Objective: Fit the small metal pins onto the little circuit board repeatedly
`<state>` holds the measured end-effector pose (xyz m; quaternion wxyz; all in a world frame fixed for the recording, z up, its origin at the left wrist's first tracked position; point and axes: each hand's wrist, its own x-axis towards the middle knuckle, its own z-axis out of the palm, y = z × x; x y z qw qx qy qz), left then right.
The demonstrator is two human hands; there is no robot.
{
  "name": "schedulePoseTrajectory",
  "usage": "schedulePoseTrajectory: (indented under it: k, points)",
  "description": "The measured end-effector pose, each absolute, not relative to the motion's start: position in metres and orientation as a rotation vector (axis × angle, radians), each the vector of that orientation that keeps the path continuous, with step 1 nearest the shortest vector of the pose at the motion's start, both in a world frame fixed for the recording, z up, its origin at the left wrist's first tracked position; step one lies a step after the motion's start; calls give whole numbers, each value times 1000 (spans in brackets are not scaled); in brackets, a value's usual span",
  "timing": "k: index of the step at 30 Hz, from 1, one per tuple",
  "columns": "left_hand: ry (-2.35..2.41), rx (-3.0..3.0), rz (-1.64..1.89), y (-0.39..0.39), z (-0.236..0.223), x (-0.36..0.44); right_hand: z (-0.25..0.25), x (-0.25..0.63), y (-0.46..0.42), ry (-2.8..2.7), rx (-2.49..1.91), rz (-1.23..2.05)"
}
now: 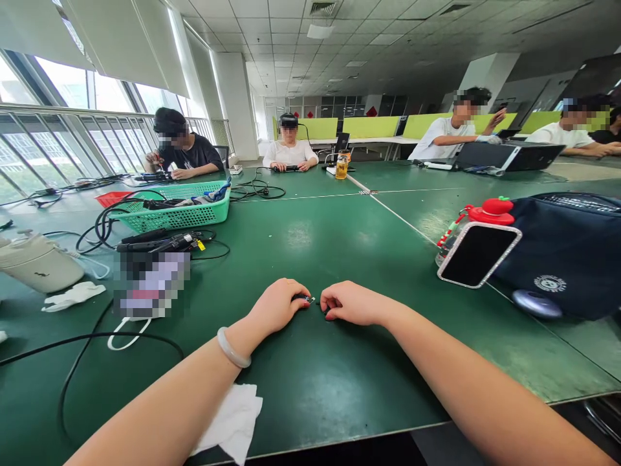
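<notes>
Left hand: we saw the left hand (280, 304) closed, its thumb and fingers pinching a metal-ended piece (305, 299) whose bright end poked out toward the right hand (347, 303).
Right hand: its fingers were curled in, gripping a small black piece (326, 312) that they mostly hid; we could not tell exactly what it was.
Gap: the two hands faced each other just above the green table (339, 382), near but apart, with the metal end on the left hand's inner side.
Left side: we noted a green basket (206, 215) holding cables and gloves, and a white tissue (237, 417) partly under the left forearm.
Right side: a phone (479, 255) stood tilted before a red-lidded bottle (491, 212), beside a dark blue bag (563, 252).
</notes>
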<state>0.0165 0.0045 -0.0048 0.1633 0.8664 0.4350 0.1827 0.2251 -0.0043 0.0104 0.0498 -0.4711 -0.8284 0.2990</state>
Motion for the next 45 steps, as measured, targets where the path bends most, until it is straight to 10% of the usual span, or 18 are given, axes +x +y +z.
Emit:
schedulePoseTrajectory:
  k: [45]
  points:
    - [1252, 1934, 854, 12, -12, 12, -12, 186, -4, -1688, -1173, 1034]
